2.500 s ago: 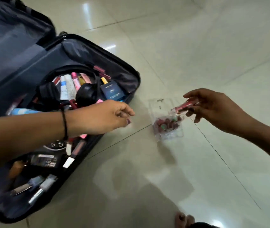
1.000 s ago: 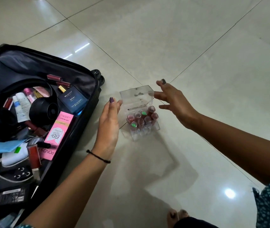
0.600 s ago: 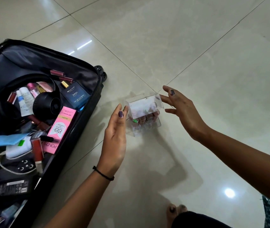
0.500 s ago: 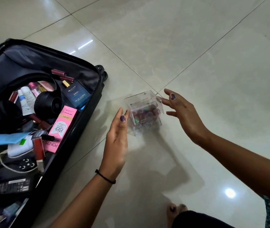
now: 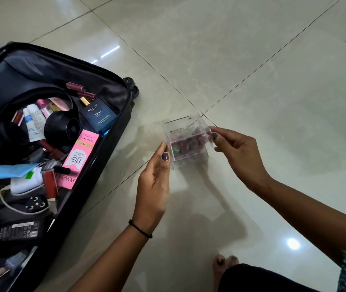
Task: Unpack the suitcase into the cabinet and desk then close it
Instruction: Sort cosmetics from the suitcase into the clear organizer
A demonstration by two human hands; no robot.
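A clear acrylic box (image 5: 186, 142) of several lipsticks stands on the tiled floor with its lid down. My left hand (image 5: 153, 186) lies against the box's left side, fingers straight, thumb touching the front corner. My right hand (image 5: 237, 152) pinches the box's upper right edge with curled fingers. The open black suitcase (image 5: 41, 66) lies to the left, full of cosmetics: a blue cologne box (image 5: 99, 116), a pink BB cream box (image 5: 79, 159), black headphones (image 5: 60, 125), tubes and chargers.
Glossy beige floor tiles (image 5: 252, 60) spread behind and right of the box. My bare toes (image 5: 224, 264) and knee show at the bottom edge. A suitcase wheel (image 5: 133, 87) sticks out near the box.
The box's lid, standing open a second ago, has come down. Both hands closed in from hovering beside the box to touching it; my right hand now pinches its edge.
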